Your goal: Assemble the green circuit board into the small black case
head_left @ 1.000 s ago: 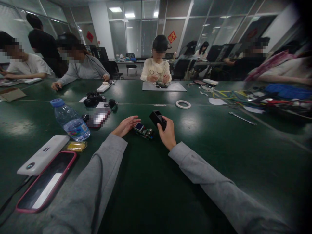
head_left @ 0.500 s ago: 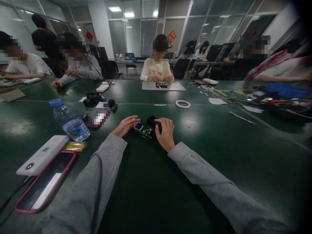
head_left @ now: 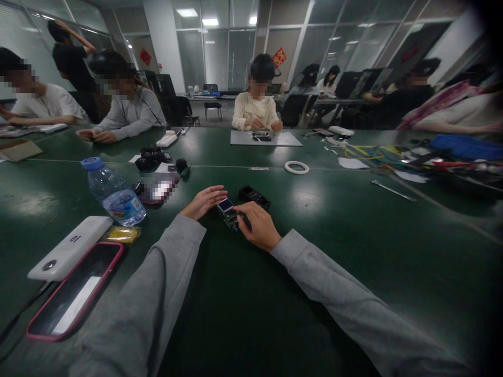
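Observation:
A small green circuit board (head_left: 229,220) with a little square screen (head_left: 225,205) lies on the table between my hands. My right hand (head_left: 259,226) has its thumb and fingers closed on the board's right side and covers part of it. My left hand (head_left: 205,202) is open beside the screen, with its fingers stretched out and close together; their tips are near the screen's upper left edge. Just beyond my right fingers rests a black open case (head_left: 253,197), touched by neither hand as far as I can see.
On the left are a tilted water bottle (head_left: 118,196), a white power bank (head_left: 73,248), a yellow packet (head_left: 123,234) and a red-edged phone (head_left: 76,293). A white tape roll (head_left: 296,167), tweezers (head_left: 393,190) and tangled wires (head_left: 424,157) lie farther off. Several people sit around.
My right hand has left the black case and moved left onto the circuit board, which has turned slightly. The case stays on the table. My left hand has hardly moved.

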The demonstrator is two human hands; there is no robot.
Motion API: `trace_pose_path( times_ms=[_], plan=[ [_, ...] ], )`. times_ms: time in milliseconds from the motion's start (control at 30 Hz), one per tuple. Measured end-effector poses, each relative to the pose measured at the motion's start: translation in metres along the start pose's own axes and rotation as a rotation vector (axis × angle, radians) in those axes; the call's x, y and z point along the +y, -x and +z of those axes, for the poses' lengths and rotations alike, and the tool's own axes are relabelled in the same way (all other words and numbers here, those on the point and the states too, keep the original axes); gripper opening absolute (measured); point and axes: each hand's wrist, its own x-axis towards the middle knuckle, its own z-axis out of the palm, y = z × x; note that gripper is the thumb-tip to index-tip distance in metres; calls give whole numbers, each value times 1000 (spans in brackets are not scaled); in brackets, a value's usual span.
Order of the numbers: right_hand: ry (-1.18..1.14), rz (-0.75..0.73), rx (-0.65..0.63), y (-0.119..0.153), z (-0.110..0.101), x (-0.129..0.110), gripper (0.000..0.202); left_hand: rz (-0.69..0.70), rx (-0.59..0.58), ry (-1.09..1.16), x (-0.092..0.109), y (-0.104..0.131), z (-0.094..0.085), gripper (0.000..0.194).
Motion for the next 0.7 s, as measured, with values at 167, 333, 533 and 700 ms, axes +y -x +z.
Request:
trace_pose_path(
  times_ms=[167,333,533,700],
  plan=[
    [-9,22,-81,0,1,-1,23,0,4,-2,0,0,0,36],
    [-65,-21,-72,0,-2,-5,32,-8,10,2,1,1,2,36],
    [54,-5,-92,-1,-3,-6,37,-9,6,-7,2,2,2,37],
    [108,-3,-158,0,-2,-7,39,-6,13,-6,2,1,2,37]
  ],
)
